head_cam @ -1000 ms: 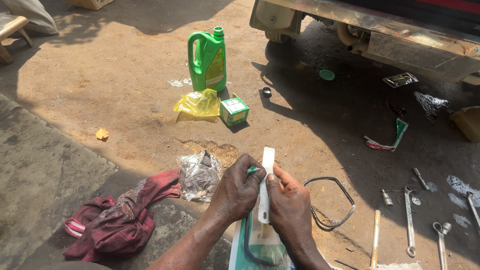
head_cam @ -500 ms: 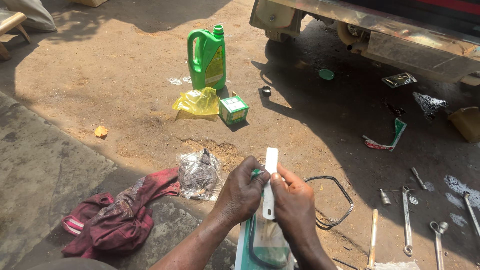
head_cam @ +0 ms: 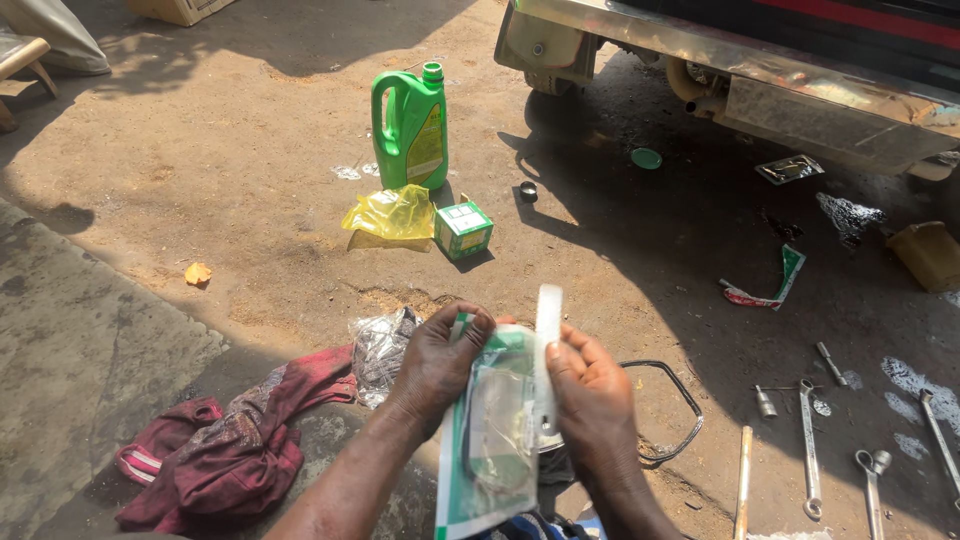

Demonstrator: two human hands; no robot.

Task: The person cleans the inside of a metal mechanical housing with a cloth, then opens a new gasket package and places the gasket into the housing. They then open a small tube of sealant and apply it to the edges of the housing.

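1. Pinching a clear green-edged plastic packet (head_cam: pixel 497 430) at 6 o'clock, left hand (head_cam: pixel 437 362) and right hand (head_cam: pixel 592 395) grip its upper edges.
2. Its contents look blurred; the bottom is cut off.

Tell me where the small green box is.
In the head view, the green box sits on the dirt ahead of the hands, beside the yellow bag, below the green jug.

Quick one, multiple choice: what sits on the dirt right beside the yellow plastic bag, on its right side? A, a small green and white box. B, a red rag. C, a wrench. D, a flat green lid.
A: the small green and white box sits against the right edge of the yellow plastic bag, just below the green jug.
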